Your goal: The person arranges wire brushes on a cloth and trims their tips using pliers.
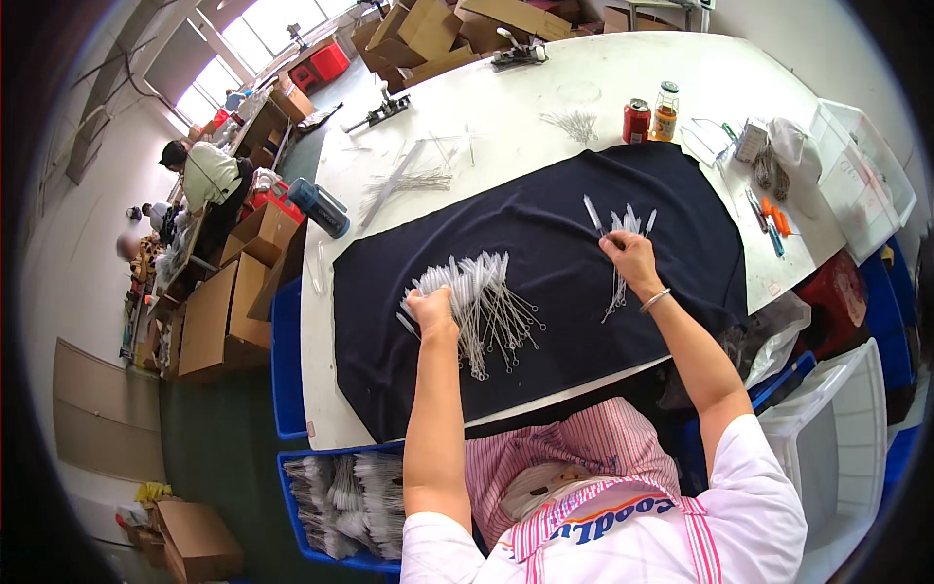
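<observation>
Left edge: a blue flask (319,207) is stood close to the left rim of the white table (525,122); a blue crate (365,563) packed with brushes is set below the near edge, beside the left forearm.
Left hand (431,307): it is placed at the left side of the large brush bundle (482,287), fingers bent over the white heads; whether they are clamped or merely rested there cannot be told.
Large bundle: it is fanned on the dark cloth (569,277), left of its middle; the looped wire ends are pointed toward the near edge.
Between the hands: the two bundles are separated by a stretch of cloth, by which sideways room is given.
Right hand (630,258): thumb and fingertips are pressed together on a single brush (591,212), its head tilted up and leftward; the smaller brush bundle (628,222) is partly covered by the hand.
Right edge: a red can (636,122) and a glass bottle (665,112) are stood just beyond the cloth's far edge; orange-handled tools (775,216) are laid farther right, beside the table's rim.
</observation>
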Motion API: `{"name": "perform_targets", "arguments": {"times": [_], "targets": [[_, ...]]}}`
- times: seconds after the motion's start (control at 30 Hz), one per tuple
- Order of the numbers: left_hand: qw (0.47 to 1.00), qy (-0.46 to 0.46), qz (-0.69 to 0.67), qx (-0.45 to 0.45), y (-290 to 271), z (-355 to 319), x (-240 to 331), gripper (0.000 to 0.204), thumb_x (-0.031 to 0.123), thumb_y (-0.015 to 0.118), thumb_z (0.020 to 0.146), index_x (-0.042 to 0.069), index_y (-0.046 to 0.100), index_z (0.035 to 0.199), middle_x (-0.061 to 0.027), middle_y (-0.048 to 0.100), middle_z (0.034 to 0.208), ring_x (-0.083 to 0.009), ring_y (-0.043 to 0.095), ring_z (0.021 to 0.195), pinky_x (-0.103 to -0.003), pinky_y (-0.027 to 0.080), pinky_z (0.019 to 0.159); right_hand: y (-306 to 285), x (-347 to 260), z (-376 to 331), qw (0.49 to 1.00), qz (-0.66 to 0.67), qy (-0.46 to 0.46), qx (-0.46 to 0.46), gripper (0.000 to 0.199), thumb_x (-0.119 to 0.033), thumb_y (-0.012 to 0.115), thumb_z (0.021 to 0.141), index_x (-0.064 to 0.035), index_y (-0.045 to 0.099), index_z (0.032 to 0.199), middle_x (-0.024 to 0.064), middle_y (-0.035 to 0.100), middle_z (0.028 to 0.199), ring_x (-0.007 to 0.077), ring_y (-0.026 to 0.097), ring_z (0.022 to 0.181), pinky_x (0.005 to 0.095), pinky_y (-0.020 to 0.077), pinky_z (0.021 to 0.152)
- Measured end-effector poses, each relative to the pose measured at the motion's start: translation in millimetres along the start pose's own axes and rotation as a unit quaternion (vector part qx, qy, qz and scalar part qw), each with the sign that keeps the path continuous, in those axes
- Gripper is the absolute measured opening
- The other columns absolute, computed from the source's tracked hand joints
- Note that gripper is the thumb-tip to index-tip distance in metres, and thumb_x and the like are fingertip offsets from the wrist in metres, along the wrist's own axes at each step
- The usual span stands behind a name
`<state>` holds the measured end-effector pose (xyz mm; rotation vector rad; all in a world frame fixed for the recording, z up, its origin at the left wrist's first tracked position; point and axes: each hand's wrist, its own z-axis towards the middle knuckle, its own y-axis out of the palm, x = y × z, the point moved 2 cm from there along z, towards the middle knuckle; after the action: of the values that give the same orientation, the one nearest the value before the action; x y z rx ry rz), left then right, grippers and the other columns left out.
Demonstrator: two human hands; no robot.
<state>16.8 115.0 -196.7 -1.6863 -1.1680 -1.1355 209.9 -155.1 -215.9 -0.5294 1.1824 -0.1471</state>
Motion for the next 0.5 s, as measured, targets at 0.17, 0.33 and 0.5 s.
{"name": "perform_targets", "arguments": {"times": [0.17,0.33,0.5], "targets": [[0.996,-0.016,-0.093,0.0,-20,-45,25,0.045,-0.002,0.054,0.077,-0.001,0.042,0.12,-0.0018,0.053,0.085,-0.0061,0.047,0.061,-0.02,0.037,0.047,-20,-62,-22,0.951,0.292,-0.039,-0.093,0.01,-0.008,0.061,0.082,0.0028,0.062,0.081,-0.0049,0.057,0.07,0.0022,0.05,0.064,0.0167,0.0399,0.056],[0.9,0.055,-0.235,-0.363,-1,-131,57,0.036,0.018,0.066,0.079,0.001,0.054,0.109,-0.0019,0.057,0.086,-0.0038,0.041,0.052,-0.016,0.03,0.041,-28,-123,-61,0.874,0.314,0.071,-0.365,0.012,-0.014,0.067,0.077,-0.0029,0.064,0.076,-0.0063,0.054,0.064,0.0003,0.045,0.057,0.0164,0.0346,0.051],[0.861,0.05,-0.253,-0.437,6,-165,66,0.028,0.016,0.067,0.078,0.0,0.058,0.1,-0.0026,0.059,0.077,-0.0051,0.048,0.053,-0.016,0.033,0.04,-45,-145,-82,0.868,0.295,0.021,-0.399,0.013,-0.016,0.067,0.075,-0.0031,0.064,0.074,-0.0069,0.051,0.06,0.0009,0.042,0.053,0.0177,0.0323,0.048]]}}
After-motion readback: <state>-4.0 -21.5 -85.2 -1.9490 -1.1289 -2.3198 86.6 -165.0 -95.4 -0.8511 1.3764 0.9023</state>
